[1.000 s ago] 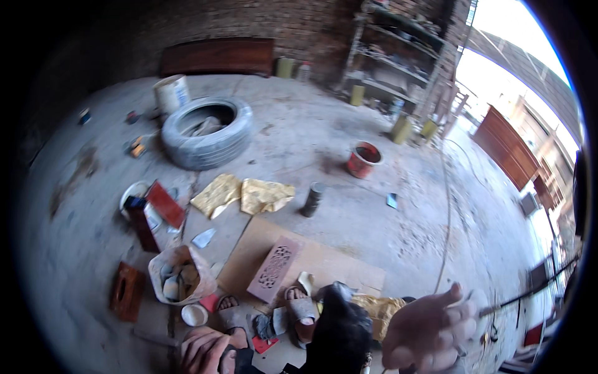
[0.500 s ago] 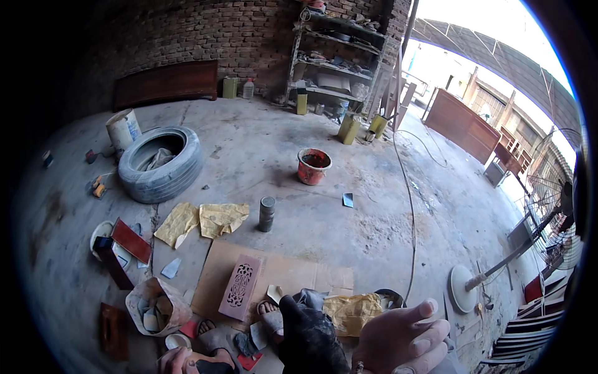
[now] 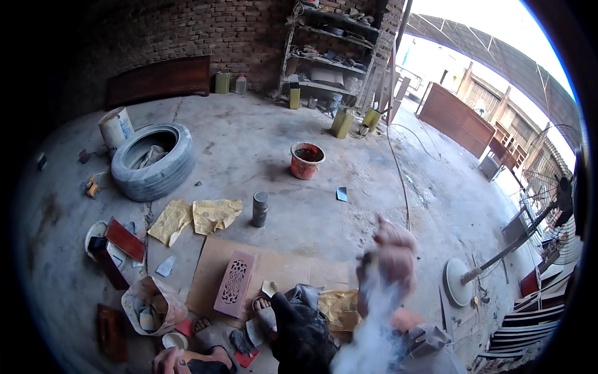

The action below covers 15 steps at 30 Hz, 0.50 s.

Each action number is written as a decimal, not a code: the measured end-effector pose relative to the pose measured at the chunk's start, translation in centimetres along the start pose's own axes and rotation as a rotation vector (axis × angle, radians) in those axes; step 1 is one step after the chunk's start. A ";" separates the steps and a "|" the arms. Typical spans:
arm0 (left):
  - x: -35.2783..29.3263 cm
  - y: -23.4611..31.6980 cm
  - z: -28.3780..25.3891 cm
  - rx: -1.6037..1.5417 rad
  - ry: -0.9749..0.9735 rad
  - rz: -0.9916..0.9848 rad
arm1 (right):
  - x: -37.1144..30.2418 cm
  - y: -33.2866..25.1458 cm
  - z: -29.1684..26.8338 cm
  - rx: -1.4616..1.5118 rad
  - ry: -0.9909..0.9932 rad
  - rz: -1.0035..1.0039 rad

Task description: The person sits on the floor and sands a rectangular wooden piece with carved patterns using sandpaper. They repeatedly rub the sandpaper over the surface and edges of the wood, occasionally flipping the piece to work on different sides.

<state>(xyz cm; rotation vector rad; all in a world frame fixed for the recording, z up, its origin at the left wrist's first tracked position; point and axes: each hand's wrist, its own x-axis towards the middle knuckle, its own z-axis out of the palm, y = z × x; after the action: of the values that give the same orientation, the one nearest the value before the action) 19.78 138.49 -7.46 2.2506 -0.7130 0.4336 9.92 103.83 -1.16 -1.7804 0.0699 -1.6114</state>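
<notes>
My right hand (image 3: 398, 252) is raised over the floor at right of centre, smeared by motion. Between its fingers is a small pale stick that looks like a cigarette (image 3: 372, 269). White smoke (image 3: 374, 321) drifts below it, in front of my leg. At the lower left edge, my left hand (image 3: 169, 361) is only partly in view beside my foot; its fingers look bent, and their grip is hidden. In front of my sandalled feet, a carved reddish-brown wooden block (image 3: 234, 283) with a pierced pattern lies on a flat cardboard sheet (image 3: 299, 267).
A bucket of scraps (image 3: 177, 315) stands left of the cardboard. Beyond are yellow sandpaper sheets (image 3: 215, 215), a dark cylinder (image 3: 260, 209), a red bucket (image 3: 304, 168) and a tyre (image 3: 177, 168). A cable (image 3: 403, 181) crosses the floor towards a standing fan (image 3: 458, 283).
My right hand has risen from the lower edge, away from me, and its spread fingers have drawn together. Smoke has appeared below it. The view has shifted slightly; my left hand stays low.
</notes>
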 end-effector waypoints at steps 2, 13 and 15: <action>0.1 0.3 0.8 -0.058 -0.003 0.007 | 1.2 0.8 -0.8 0.336 0.118 0.450; 0.2 0.2 0.9 -0.049 0.020 0.050 | 0.7 1.0 -1.1 0.513 0.006 0.609; 0.2 0.2 0.8 -0.050 0.010 0.039 | 0.5 0.2 -1.1 0.077 -0.058 0.181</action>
<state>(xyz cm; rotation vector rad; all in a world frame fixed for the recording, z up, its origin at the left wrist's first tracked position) 19.85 137.67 -7.82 2.1892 -0.7549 0.4410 9.09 102.92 -0.93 -1.7095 0.1362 -1.4148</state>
